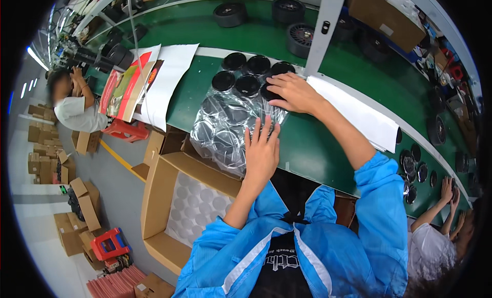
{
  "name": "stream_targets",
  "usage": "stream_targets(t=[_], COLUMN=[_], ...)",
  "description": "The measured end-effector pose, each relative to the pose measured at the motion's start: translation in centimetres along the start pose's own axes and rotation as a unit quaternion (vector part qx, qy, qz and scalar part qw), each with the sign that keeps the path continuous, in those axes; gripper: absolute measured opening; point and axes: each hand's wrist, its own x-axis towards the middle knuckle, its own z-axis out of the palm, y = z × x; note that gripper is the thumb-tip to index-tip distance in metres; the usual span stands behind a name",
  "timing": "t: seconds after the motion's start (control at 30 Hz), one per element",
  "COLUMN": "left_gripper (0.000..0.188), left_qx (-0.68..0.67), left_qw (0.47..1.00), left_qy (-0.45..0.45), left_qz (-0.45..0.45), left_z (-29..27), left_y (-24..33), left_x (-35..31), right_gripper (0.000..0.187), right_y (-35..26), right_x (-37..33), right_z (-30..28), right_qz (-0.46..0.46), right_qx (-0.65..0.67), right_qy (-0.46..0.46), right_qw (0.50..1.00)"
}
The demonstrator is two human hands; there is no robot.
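Right hand [296,92]: fingers extended over the rightmost black discs [247,85]; pinch or mere contact, impossible to tell. Left hand [262,152]: fingers spread, laid at right side of clear plastic film [210,133]. Discs: in rows on green worktable [320,154], lower ones seen through film. To the right: white paper sheets [353,113]. To the left: printed sheets [139,87]. Below, left: open carton [152,195], with white round-patterned layer [197,205] inside.
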Motion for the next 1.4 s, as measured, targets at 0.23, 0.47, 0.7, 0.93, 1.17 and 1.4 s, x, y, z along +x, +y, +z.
stream_targets(t=[0.23, 0.47, 0.7, 0.93, 1.17, 1.4], left_gripper=[0.047, 0.042, 0.036, 0.044, 0.05, 0.05], left_qx=[0.012, -0.103, -0.134, -0.044, -0.014, -0.002], left_qw=[1.0, 0.994, 0.989, 0.997, 0.999, 0.999], left_qy=[0.0, 0.024, 0.043, 0.023, 0.018, 0.016], left_qz=[-0.015, -0.029, -0.053, -0.062, -0.047, -0.038], left_z=[0.1, -2.6, -5.4, -2.7, -2.2, -1.5], left_y=[1.0, 0.3, -2.8, -3.0, -3.6, -3.1], left_x=[0.6, 1.1, 2.3, 1.9, 1.3, 2.2], right_gripper=[0.031, 0.029, 0.042, 0.081, 0.074, 0.052], right_y=[-0.4, -10.2, -16.9, -16.6, -14.4, -2.5], right_x=[4.0, -8.9, -15.3, -17.0, -9.0, 6.1], right_z=[-3.6, -8.3, -7.8, -5.8, -6.2, 4.9], right_qz=[0.267, 0.478, 0.611, 0.42, 0.299, 0.094], right_qx=[0.039, 0.475, 0.04, 0.121, 0.123, 0.036], right_qy=[0.146, 0.22, -0.053, 0.051, 0.195, 0.147], right_qw=[0.952, 0.705, 0.789, 0.898, 0.926, 0.984])
